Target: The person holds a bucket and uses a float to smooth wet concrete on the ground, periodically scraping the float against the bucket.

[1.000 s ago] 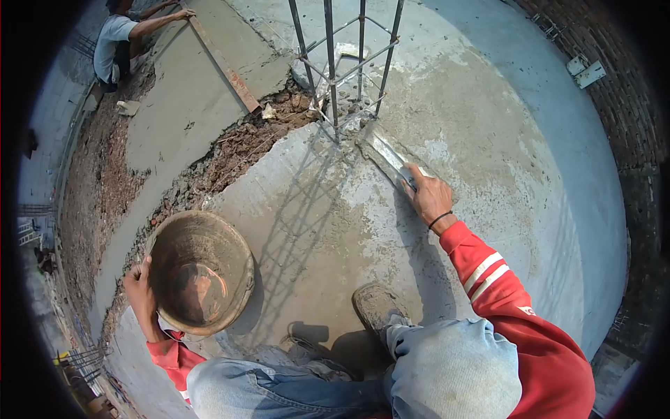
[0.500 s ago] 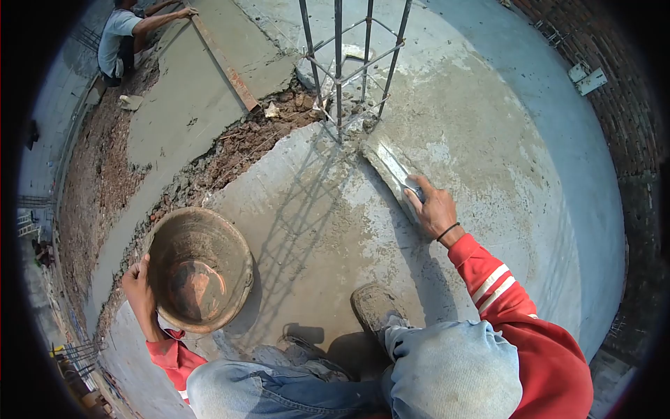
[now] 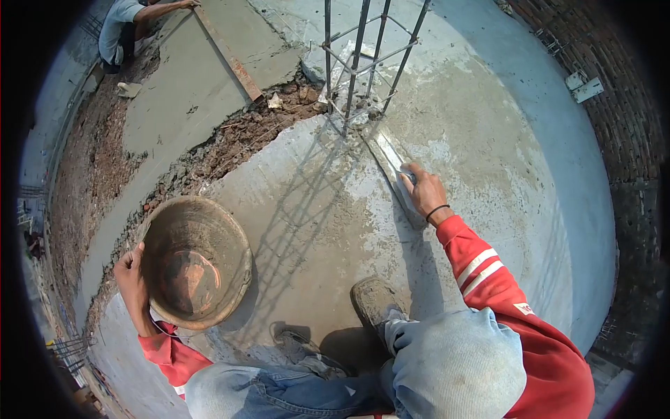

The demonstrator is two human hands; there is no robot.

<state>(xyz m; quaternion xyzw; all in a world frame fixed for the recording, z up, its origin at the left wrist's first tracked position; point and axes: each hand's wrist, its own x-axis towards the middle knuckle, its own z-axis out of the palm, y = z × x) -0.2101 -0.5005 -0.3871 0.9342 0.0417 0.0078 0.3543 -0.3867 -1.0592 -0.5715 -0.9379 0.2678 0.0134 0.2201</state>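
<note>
My left hand (image 3: 130,278) grips the rim of a round, mud-stained bucket (image 3: 236,241) at its left side. The bucket tilts toward me and its inside shows a reddish, wet-looking bottom. My right hand (image 3: 424,190) is closed round the handle of a long metal plastering trowel (image 3: 391,157). The trowel's blade lies along the wet grey concrete floor (image 3: 474,160), its far end close to the foot of the upright steel bars. Part of the handle is hidden under my fingers.
Upright rebar (image 3: 358,63) tied with square hoops rises ahead of me. A strip of broken rubble (image 3: 255,133) runs left of it. Beyond, another person (image 3: 122,28) holds a long straightedge (image 3: 227,56) on fresh concrete. A brick wall (image 3: 600,63) stands at right. My shoe (image 3: 377,304) is on the floor.
My right hand and the trowel have shifted slightly left and away from me. The bucket has moved a little, still in my left hand. The view has tilted slightly.
</note>
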